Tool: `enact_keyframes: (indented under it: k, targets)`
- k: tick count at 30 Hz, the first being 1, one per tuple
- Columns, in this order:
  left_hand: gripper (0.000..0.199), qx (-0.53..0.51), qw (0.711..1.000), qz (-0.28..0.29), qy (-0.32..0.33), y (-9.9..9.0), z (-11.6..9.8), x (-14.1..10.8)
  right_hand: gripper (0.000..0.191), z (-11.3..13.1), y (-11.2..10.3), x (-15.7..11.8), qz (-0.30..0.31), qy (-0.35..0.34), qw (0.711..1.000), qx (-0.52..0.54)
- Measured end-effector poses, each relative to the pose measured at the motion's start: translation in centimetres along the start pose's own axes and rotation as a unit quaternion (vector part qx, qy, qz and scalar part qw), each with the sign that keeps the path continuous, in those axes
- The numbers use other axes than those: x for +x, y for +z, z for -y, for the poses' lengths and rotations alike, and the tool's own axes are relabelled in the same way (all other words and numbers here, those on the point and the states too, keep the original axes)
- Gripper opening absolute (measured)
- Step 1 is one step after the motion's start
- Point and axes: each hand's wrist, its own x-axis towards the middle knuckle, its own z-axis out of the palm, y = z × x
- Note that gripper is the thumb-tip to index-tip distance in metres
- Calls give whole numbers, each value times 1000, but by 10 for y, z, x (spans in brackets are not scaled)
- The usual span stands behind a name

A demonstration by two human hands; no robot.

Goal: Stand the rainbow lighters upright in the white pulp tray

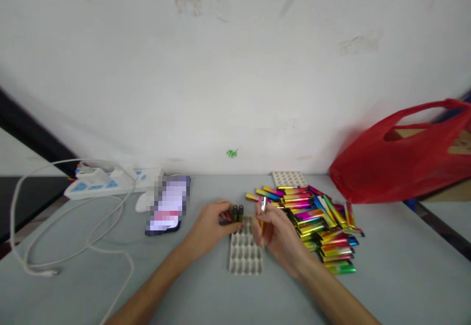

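Note:
A pale moulded tray [246, 254] with rows of small hollows lies on the table between my hands. Two slim tubes with black tops [238, 209] stand upright at its far left corner. My left hand [211, 224] is closed around them, thumb in front and fingers behind. On the tray's right side, my right hand [277, 229] grips a shiny slim tube with a silver end [264, 203], held upright; its lower part is mostly hidden by the fingers. To the right of that hand, many glossy metallic-coloured tubes [309, 214] lie in a loose heap.
A second tray [289, 178] sits behind the heap by the wall. At the right stands a red bag [397, 161]. On the left are a phone [169, 205], a white power strip [114, 184] and a looping white cable [110, 250].

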Motion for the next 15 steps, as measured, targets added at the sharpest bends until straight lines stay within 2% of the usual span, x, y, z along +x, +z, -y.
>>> enact_keyframes:
  k: [4, 6, 8, 11, 15]
  targets:
    - [27, -4, 1000, 9, 4, 0, 0, -1, 11, -5, -3, 2, -14, -1, 1000, -17]
    - [26, -5, 1000, 10, 4, 0, 0, -1, 18, -4, -2, 2, -18, -10, 1000, -17]
    - [25, -3, 1000, 8, 2, 0, -1, -1, 28, -2, -2, 2, -13, -15, 1000, -11]
    - [24, 2, 1000, 7, 2, 0, -1, -1, 52, 0, -3, 4, 0, 9, 1000, 15]
    - [26, 4, 1000, 9, 4, 0, 0, 0, 69, 1, -8, 7, 13, 45, 998, 49]
